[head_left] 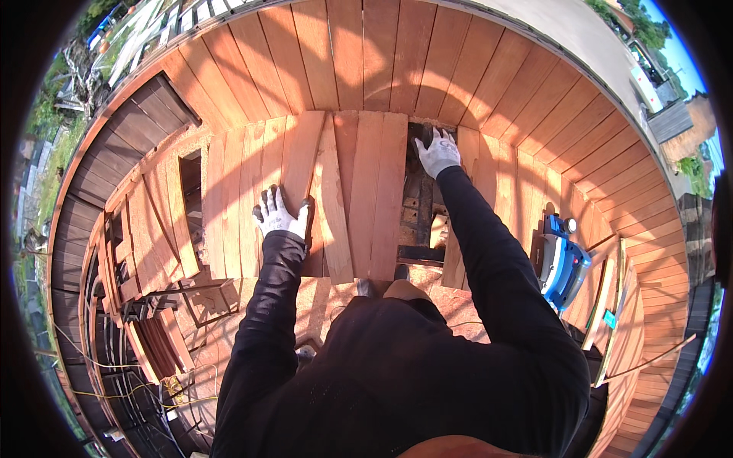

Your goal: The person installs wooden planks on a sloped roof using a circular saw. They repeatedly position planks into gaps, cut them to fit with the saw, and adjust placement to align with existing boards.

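Progress: most deck boards lie side by side; one open gap exposes the substructure, and one loose board sits askew.
Left hand: gloved, spread flat, pressing the boards just beside the askew board; grips nothing.
Right hand: gloved, fingers splayed at the gap's far end; grasp cannot be told.
Blue power tool: right, well apart.

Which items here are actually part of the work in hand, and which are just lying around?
In use:
- left hand, gloved, flat on a loose deck board
- right hand, gloved, at the open gap in the decking
- tapered board beside the left hand

Lying about:
- blue power saw on the deck, to the right
- offcut strips beside the saw
- yellow cord, lower left
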A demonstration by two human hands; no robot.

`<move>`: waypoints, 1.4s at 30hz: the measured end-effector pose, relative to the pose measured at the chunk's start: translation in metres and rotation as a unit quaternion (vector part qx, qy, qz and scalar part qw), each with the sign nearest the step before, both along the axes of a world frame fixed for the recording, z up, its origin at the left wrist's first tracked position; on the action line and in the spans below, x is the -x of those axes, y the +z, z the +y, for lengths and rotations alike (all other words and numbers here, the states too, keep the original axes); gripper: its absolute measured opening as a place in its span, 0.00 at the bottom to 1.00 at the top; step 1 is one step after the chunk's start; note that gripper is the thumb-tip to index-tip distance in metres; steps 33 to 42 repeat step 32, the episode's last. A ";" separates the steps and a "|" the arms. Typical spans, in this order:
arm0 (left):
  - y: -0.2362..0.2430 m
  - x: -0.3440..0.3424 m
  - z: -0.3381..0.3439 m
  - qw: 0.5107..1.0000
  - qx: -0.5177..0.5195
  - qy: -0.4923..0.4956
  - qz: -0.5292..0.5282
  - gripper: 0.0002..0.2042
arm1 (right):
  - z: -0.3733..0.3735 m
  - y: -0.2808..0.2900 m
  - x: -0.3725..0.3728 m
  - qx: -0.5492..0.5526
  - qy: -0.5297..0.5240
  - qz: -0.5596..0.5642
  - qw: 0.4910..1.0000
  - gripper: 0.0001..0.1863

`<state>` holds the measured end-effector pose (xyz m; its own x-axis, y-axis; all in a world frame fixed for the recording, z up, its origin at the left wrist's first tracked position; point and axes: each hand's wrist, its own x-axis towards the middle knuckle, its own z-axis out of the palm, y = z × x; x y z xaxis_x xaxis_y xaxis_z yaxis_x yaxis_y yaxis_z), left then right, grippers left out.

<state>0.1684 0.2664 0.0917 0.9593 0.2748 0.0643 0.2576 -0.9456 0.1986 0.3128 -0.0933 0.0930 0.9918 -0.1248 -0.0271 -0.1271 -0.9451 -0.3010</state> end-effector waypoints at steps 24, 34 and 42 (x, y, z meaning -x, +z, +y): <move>-0.003 0.002 0.006 1.000 -0.006 -0.004 -0.007 0.43 | 0.082 -0.023 0.102 -0.458 -0.101 0.036 0.883 0.44; 0.010 0.002 0.004 0.998 0.031 0.008 0.050 0.51 | 0.079 -0.045 0.096 -0.603 -0.093 0.026 0.792 0.46; 0.010 0.002 0.004 0.998 0.031 0.008 0.050 0.51 | 0.079 -0.045 0.096 -0.603 -0.093 0.026 0.792 0.46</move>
